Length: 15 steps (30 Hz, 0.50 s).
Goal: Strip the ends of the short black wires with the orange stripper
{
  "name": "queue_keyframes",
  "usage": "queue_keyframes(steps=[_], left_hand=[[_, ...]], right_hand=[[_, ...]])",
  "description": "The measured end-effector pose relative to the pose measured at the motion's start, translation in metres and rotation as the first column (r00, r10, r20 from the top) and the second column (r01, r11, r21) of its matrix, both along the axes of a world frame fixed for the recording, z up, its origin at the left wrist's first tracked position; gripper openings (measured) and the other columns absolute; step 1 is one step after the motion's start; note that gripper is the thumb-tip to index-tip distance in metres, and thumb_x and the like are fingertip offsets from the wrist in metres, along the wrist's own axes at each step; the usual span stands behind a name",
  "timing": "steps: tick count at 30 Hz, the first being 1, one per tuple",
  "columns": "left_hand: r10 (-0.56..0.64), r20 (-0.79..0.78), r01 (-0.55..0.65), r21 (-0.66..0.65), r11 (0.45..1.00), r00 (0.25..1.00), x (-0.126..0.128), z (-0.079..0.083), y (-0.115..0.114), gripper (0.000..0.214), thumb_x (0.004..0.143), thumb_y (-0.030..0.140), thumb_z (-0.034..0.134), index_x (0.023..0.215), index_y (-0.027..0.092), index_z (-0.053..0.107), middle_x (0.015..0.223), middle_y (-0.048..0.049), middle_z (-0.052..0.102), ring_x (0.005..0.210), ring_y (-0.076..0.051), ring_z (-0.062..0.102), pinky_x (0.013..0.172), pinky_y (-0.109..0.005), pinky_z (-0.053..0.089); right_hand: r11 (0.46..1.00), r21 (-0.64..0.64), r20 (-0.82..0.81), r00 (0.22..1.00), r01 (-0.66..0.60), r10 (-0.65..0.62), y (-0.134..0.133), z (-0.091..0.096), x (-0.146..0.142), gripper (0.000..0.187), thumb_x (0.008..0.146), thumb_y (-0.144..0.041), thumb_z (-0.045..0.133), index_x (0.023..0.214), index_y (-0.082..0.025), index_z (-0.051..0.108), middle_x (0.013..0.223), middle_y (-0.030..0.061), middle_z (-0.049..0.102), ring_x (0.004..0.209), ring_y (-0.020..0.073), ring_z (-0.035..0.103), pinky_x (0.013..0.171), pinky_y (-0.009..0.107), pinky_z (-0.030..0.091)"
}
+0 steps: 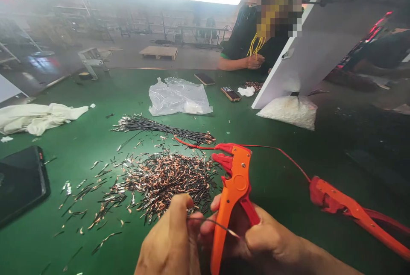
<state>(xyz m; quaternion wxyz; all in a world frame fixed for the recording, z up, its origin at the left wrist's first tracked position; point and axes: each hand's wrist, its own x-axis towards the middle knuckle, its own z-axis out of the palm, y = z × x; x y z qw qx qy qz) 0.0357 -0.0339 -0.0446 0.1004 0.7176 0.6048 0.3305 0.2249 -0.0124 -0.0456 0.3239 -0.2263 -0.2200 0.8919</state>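
Note:
Between its thumb and fingers my left hand (171, 241) pinches a thin black wire (213, 222). The wire's bare copper end points right, near my right thumb, and passes by the tool's handle. My right hand (269, 234) is wrapped round orange and red wire strippers (238, 176), held upright with the red jaws parted and facing left. Just beyond my hands lies a heap of cut wire scraps (173, 181), black with copper and silvery ends. A bundle of long black wires (166, 127) rests behind the heap, and a red cord (195, 144) runs past the jaws.
Other orange strippers (355, 209) lie at right. A dark phone (24, 183) and white cloth (38, 117) are at left. Beyond are a clear plastic bag (179, 95), a tied bag (290, 110) and a slanted white panel (307, 44). Opposite, a person (238, 48) holds yellow wires.

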Motion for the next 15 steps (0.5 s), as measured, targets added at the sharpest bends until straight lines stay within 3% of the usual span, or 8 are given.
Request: queue_keyframes(steps=[4, 7, 9, 11, 15], left_hand=[[-0.033, -0.022, 0.032, -0.039, 0.999, 0.999, -0.004, 0.007, 0.01, 0.023, 0.102, 0.022, 0.035, 0.093, 0.025, 0.056, 0.076, -0.0013, 0.07, 0.061, -0.016, 0.07, 0.051, -0.022, 0.051], [-0.064, -0.046, 0.052, -0.231, 0.972, 0.997, -0.002, 0.002, 0.009, 0.031, 0.102, 0.018, 0.03, 0.102, 0.026, 0.06, 0.072, 0.0001, 0.074, 0.061, -0.017, 0.073, 0.053, -0.022, 0.05], [-0.059, -0.065, 0.034, -0.333, 0.942, 0.996, 0.0, -0.001, 0.005, 0.031, 0.103, 0.019, 0.029, 0.114, 0.027, 0.058, 0.07, 0.0013, 0.076, 0.059, -0.017, 0.074, 0.051, -0.021, 0.048], [-0.088, -0.07, 0.058, -0.35, 0.935, 0.994, 0.0, -0.002, 0.003, 0.031, 0.103, 0.02, 0.031, 0.12, 0.028, 0.055, 0.074, 0.001, 0.077, 0.058, -0.016, 0.074, 0.05, -0.019, 0.047], [-0.173, 0.024, 0.172, -0.309, 0.935, 0.985, -0.001, 0.001, 0.004, 0.031, 0.101, 0.018, 0.033, 0.11, 0.027, 0.062, 0.082, 0.0004, 0.078, 0.061, -0.013, 0.073, 0.051, -0.016, 0.048]], right_hand=[[0.997, -0.058, -0.197, 0.98, -0.055, 0.043, -0.004, -0.01, -0.006, 0.059, 0.051, -0.008, 0.054, 0.108, -0.016, 0.068, 0.087, 0.0061, 0.073, 0.082, 0.0222, 0.071, 0.084, 0.04, 0.05], [0.993, -0.076, -0.218, 0.973, -0.09, 0.072, -0.008, -0.014, -0.011, 0.056, 0.048, -0.011, 0.053, 0.102, -0.013, 0.068, 0.078, 0.0063, 0.072, 0.068, 0.0172, 0.066, 0.068, 0.028, 0.045], [0.991, -0.086, -0.208, 0.975, -0.102, 0.083, -0.009, -0.013, -0.012, 0.054, 0.047, -0.013, 0.053, 0.099, -0.013, 0.068, 0.075, 0.0059, 0.071, 0.064, 0.0156, 0.061, 0.063, 0.026, 0.04], [0.988, -0.106, -0.203, 0.975, -0.114, 0.091, -0.009, -0.009, -0.011, 0.05, 0.049, -0.015, 0.053, 0.097, -0.012, 0.068, 0.073, 0.0065, 0.069, 0.064, 0.0161, 0.058, 0.061, 0.026, 0.039], [0.984, -0.116, -0.234, 0.966, -0.138, 0.109, -0.009, -0.009, -0.008, 0.048, 0.051, -0.015, 0.053, 0.097, -0.011, 0.066, 0.07, 0.0072, 0.068, 0.06, 0.0156, 0.057, 0.06, 0.026, 0.04]])
